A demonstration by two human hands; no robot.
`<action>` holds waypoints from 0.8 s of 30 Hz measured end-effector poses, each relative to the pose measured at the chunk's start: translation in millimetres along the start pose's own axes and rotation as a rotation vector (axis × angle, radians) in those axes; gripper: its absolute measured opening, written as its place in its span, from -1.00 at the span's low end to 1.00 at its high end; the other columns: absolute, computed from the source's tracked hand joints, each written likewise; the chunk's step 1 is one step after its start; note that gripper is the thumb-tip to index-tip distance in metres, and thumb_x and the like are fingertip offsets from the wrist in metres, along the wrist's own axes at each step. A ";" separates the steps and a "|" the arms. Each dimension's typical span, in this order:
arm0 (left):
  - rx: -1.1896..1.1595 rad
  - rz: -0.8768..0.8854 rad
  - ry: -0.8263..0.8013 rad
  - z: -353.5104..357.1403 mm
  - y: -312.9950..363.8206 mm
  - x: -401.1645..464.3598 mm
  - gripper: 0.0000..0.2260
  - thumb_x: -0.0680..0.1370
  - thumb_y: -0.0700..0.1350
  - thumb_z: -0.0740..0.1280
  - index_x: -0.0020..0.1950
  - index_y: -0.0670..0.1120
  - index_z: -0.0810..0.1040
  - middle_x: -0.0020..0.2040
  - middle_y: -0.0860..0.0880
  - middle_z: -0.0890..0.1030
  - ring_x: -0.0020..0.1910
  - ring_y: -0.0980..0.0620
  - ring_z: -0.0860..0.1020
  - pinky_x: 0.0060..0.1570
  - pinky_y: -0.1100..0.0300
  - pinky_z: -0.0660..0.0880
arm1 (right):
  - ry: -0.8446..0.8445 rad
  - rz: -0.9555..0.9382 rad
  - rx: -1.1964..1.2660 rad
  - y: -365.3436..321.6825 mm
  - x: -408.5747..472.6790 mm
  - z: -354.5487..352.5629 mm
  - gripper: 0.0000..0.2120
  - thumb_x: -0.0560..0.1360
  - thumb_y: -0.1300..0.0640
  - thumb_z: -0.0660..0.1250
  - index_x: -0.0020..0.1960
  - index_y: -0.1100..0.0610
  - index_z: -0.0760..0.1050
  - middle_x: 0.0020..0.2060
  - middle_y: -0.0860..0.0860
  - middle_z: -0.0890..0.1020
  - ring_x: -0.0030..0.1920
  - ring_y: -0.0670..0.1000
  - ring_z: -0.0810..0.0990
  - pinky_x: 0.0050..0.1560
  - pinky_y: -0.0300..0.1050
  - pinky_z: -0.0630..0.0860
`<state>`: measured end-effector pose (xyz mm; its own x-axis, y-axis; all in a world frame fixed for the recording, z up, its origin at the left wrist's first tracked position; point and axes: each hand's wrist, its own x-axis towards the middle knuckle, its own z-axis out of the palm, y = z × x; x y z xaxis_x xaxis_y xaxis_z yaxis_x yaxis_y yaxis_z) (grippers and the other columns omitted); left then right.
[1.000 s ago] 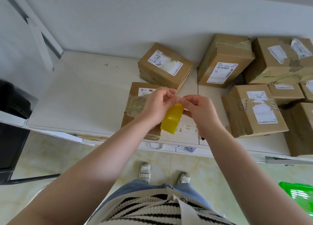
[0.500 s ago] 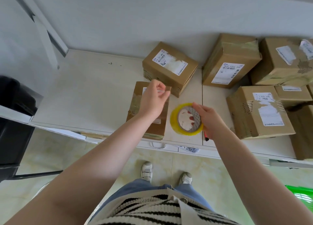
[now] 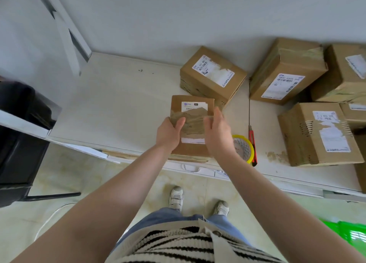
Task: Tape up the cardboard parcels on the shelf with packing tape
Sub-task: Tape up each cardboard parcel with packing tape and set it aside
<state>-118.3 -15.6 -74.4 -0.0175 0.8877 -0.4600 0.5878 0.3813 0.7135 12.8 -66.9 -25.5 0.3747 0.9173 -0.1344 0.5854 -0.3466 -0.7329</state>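
from the head view, looking down over both bare forearms: the left hand (image 3: 170, 134) is on the near left edge of the flat parcel (image 3: 193, 124), thumb laid over the top face and fingers wrapped round the side, so it grips that parcel. the right hand (image 3: 216, 133) is over the parcel's right side, fingers straight and spread, blurred, and whether the palm actually touches the cardboard i cannot tell; it has hold of nothing. the parcel lies flat at the front of the white shelf (image 3: 118, 108), its near end at the shelf's front edge, a torn white label (image 3: 195, 105) at the far end and a band of shiny tape (image 3: 190, 121) across the middle. the yellow roll of packing tape (image 3: 244, 149) lies flat on the shelf just right of the right wrist, partly hidden by it, and a red utility knife (image 3: 252, 144) lies just beside the roll on its right. behind the flat parcel, touching its far right corner, sits a second box (image 3: 213, 76) turned at an angle, label up. further right, a taller box (image 3: 285, 72) stands by the wall, another labelled box (image 3: 320, 134) is near the shelf front, and more boxes crowd the right edge. below, pale floor tiles (image 3: 59, 183), white shoes (image 3: 176, 197), jeans, a striped top, and something green (image 3: 348, 231) low on the right.
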 end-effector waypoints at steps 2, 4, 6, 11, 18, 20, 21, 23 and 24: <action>0.020 0.020 0.011 0.9 -0.4 -0.4 -0.58 0.64 0.16 0.19 0.22 -0.18 0.48 0.11 -0.11 0.61 0.11 -0.13 0.57 -0.07 0.16 0.37 | -0.063 0.077 -0.008 -2.2 0.4 16.7 -0.67 0.67 0.13 0.07 0.39 0.22 0.27 0.25 0.11 0.47 0.21 0.18 0.49 0.06 -0.02 0.41; 0.047 0.031 0.008 -0.7 -0.1 1.7 -0.58 0.64 0.16 0.19 0.21 -0.19 0.48 0.11 -0.13 0.61 0.11 -0.15 0.56 -0.09 0.17 0.36 | -0.064 0.153 -0.025 -3.5 7.2 20.7 -0.69 0.68 0.11 0.05 0.35 0.23 0.26 0.24 0.16 0.48 0.18 0.24 0.51 0.03 0.02 0.43; 0.077 0.046 -0.001 -1.8 -2.0 3.3 -0.57 0.64 0.17 0.18 0.21 -0.19 0.49 0.12 -0.14 0.62 0.11 -0.15 0.57 -0.09 0.17 0.35 | -0.072 0.211 -0.060 -1.7 13.9 19.5 -0.69 0.69 0.08 0.04 0.35 0.22 0.26 0.19 0.17 0.52 0.15 0.25 0.52 -0.01 0.04 0.43; 0.113 0.118 -0.042 -5.1 -7.7 5.8 -0.52 0.65 0.18 0.14 0.26 -0.22 0.47 0.18 -0.18 0.60 0.20 -0.19 0.53 -0.02 0.15 0.37 | -0.168 0.317 0.017 12.9 28.6 20.4 -0.63 0.69 -0.04 0.02 0.24 0.25 0.34 0.03 0.12 0.49 -0.01 0.12 0.46 -0.08 -0.07 0.32; 0.705 0.471 0.199 18.1 31.6 1.0 -0.36 0.68 0.09 -0.06 0.58 -0.21 -0.29 0.59 -0.20 -0.30 0.58 -0.14 -0.29 0.50 -0.09 -0.32 | -0.142 0.272 0.058 25.0 24.8 24.1 -0.70 0.69 -0.05 0.02 0.03 0.19 0.28 -0.10 0.08 0.47 -0.11 0.11 0.43 -0.16 -0.08 0.26; 0.799 0.542 0.166 32.7 39.5 5.9 -0.38 0.69 0.10 -0.10 0.59 -0.19 -0.29 0.59 -0.16 -0.31 0.57 -0.11 -0.30 0.54 -0.09 -0.27 | -0.132 0.262 0.057 26.7 24.6 24.0 -0.72 0.69 -0.02 0.02 0.02 0.20 0.29 -0.14 0.06 0.47 -0.14 0.08 0.43 -0.24 -0.07 0.25; 0.844 0.541 0.160 37.6 38.1 9.9 -0.39 0.69 0.11 -0.12 0.59 -0.17 -0.29 0.60 -0.14 -0.31 0.57 -0.10 -0.30 0.54 -0.09 -0.24 | -0.126 0.257 0.064 27.5 24.4 23.6 -0.73 0.69 0.00 0.02 0.02 0.20 0.30 -0.18 0.03 0.47 -0.15 0.07 0.43 -0.28 -0.07 0.24; 0.906 0.542 0.170 40.5 31.7 14.8 -0.40 0.68 0.13 -0.17 0.60 -0.15 -0.28 0.60 -0.12 -0.30 0.57 -0.10 -0.30 0.55 -0.08 -0.22 | -0.119 0.248 0.097 28.9 24.6 24.3 -0.74 0.69 0.02 0.03 0.02 0.21 0.33 -0.22 -0.01 0.46 -0.18 0.05 0.44 -0.29 -0.08 0.24; 0.904 0.545 0.178 40.1 29.0 15.6 -0.41 0.68 0.13 -0.18 0.60 -0.15 -0.28 0.60 -0.12 -0.30 0.58 -0.10 -0.30 0.55 -0.08 -0.22 | -0.113 0.244 0.115 29.7 24.8 25.6 -0.73 0.69 0.02 0.04 0.04 0.22 0.35 -0.22 -0.01 0.47 -0.20 0.03 0.44 -0.28 -0.09 0.25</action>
<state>-69.1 -1.0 -82.1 0.3534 0.9334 -0.0621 0.9320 -0.3456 0.1096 21.1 -49.4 -67.7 0.4082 0.8276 -0.3853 0.3997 -0.5414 -0.7396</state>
